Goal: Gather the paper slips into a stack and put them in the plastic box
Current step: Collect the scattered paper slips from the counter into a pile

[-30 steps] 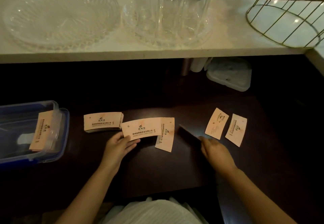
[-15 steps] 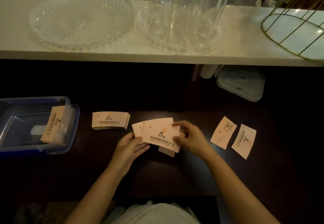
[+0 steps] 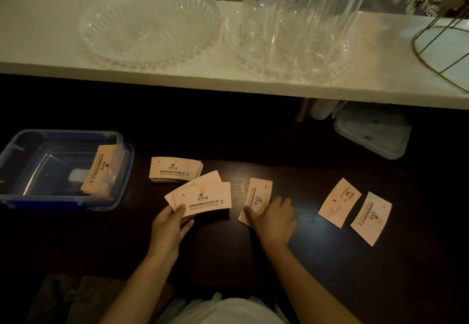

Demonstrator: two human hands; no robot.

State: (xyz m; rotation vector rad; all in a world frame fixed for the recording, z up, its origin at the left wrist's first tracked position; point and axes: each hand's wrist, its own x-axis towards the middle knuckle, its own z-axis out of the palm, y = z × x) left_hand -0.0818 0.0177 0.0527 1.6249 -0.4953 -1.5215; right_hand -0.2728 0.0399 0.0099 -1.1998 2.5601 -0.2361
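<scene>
My left hand grips a fanned pair of pale orange paper slips by their lower left corner, just above the dark table. My right hand rests on the lower end of a single slip lying on the table, thumb and fingers on it. A stack of slips sits behind the held pair. Two loose slips, one and another, lie to the right. The clear plastic box with blue trim stands at the left, with slips leaning against its right wall.
A white shelf overhangs the back, carrying a glass platter, tall glass vases and a gold wire basket. A plastic lid lies under the shelf at the right. Dark table spreads around the slips.
My right hand brought a slip onto the ones in my left hand, then let go and moved right onto the single slip on the table. The camera view shifted slightly.
</scene>
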